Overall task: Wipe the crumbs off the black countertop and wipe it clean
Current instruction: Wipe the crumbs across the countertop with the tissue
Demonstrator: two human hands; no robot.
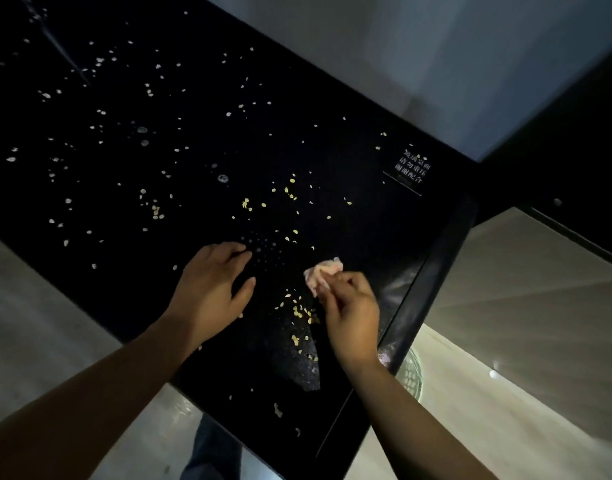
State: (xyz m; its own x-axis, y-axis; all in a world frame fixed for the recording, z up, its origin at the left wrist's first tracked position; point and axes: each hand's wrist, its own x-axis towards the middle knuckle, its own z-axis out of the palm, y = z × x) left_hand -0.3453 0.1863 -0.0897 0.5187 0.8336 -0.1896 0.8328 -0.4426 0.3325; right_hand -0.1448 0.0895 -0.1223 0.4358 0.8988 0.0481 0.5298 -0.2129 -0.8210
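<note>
Some pink cloth (pixel 323 271) hides under the right hand (pixel 353 315).

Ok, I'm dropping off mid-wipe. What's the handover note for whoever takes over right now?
Left hand: open, fingers spread, on the black countertop near its front edge.
Right hand: pinches a crumpled pink cloth against the surface, near the right edge.
Crumbs: a yellow cluster between the hands, many more scattered far and left.
Done: very little.
Left: gather nearly all the crumbs, then wipe the whole top.
</note>
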